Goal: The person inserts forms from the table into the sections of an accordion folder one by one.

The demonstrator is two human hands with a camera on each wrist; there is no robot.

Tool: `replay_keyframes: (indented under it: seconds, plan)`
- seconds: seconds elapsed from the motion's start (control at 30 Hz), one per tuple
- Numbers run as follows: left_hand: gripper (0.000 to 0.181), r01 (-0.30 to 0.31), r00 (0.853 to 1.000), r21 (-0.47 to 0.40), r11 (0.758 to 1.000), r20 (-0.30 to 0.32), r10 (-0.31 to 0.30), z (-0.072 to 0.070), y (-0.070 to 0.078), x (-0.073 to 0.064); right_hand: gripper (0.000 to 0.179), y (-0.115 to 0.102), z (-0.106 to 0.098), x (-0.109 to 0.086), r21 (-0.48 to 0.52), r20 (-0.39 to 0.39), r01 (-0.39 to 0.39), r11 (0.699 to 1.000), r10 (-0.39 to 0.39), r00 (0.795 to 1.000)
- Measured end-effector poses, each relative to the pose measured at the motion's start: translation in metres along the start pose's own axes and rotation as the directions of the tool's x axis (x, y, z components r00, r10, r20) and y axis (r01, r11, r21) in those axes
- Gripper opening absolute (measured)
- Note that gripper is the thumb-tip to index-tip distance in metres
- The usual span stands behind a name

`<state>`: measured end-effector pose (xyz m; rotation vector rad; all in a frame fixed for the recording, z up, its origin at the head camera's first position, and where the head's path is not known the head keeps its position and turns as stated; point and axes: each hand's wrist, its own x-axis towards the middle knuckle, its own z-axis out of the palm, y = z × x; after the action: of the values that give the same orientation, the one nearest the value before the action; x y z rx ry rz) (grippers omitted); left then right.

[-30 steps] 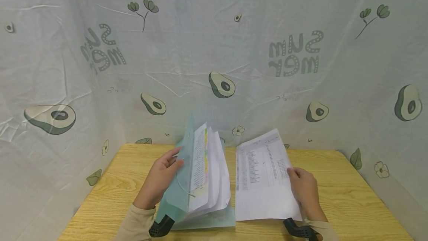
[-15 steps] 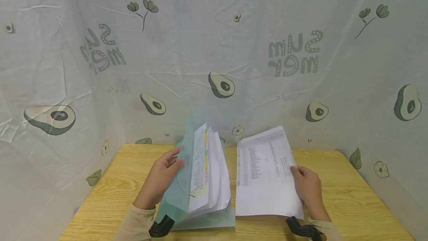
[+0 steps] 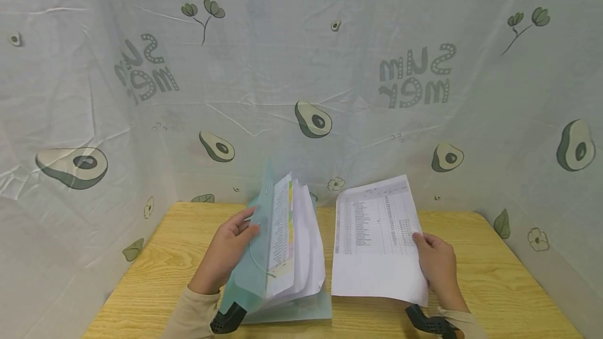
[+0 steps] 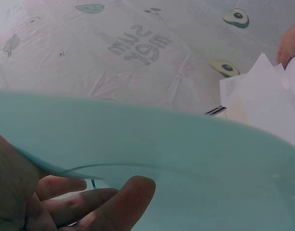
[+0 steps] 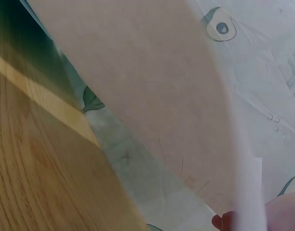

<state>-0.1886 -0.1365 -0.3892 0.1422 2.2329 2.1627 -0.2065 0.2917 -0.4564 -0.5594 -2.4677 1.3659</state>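
In the head view a pale green translucent file folder (image 3: 253, 255) stands partly open, with several white papers (image 3: 308, 255) fanned inside it. My left hand (image 3: 227, 245) holds the folder's raised cover at its left side; in the left wrist view the thumb (image 4: 133, 197) lies against the green cover. To the right, a printed sheet of paper (image 3: 377, 271) with a table of text is tilted up toward me. My right hand (image 3: 435, 263) pinches its right edge, thumb in front. Only some fingertips (image 5: 223, 221) show beside the paper in the right wrist view.
A wooden table (image 3: 490, 276) lies under everything. Behind and beside it hangs a pale curtain (image 3: 282, 56) printed with avocados and lettering. A thin elastic cord (image 3: 259, 267) curves across the folder's cover.
My right hand has moved slightly right and up with the printed sheet, whose lower edge has lifted. The left hand and the folder have stayed where they were.
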Motion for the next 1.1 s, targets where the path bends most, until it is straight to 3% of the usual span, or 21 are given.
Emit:
replay_keyframes:
  seconds: [0.73,1.1]
  plan:
    - [0.049,-0.013,1.0,-0.004,1.0,0.008,0.013,0.0,0.0,0.0,0.055,-0.011,0.003,-0.007,0.049,-0.013,-0.037,0.998,0.038,0.999]
    - [0.051,-0.018,1.0,-0.007,1.0,0.011,0.018,0.001,0.001,-0.001,0.054,-0.016,0.014,-0.013,0.095,0.051,-0.014,0.995,0.009,0.999]
